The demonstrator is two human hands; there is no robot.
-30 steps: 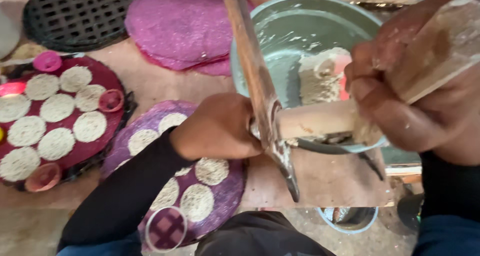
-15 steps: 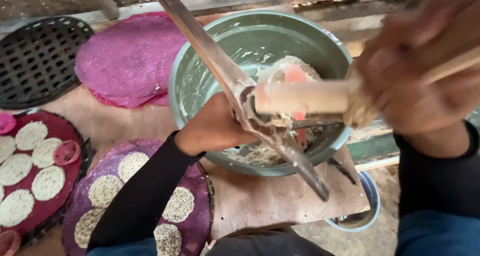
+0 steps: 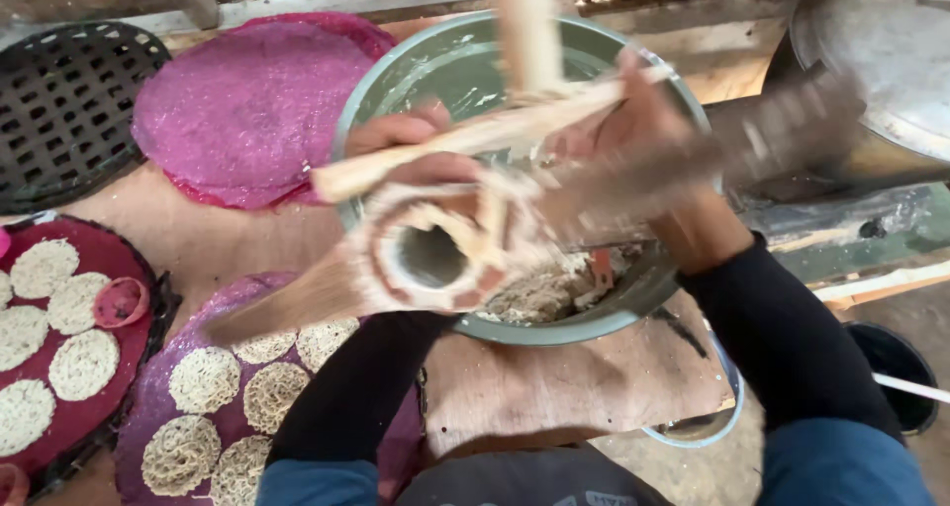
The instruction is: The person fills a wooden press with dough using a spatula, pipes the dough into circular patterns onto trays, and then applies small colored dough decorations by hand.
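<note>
I held the hollow wooden noodle press [image 3: 435, 254] above the green round metal bowl [image 3: 396, 81] on the table. My left hand [image 3: 401, 140] closed its grip on 1 handle; my right hand [image 3: 633, 135] clasped the blurred lever. Keeping it centred over the bowl seemed wise.

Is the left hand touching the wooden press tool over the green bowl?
Touching. In the head view the left hand has its fingers wrapped on the wooden press tool, above the green bowl.
</note>
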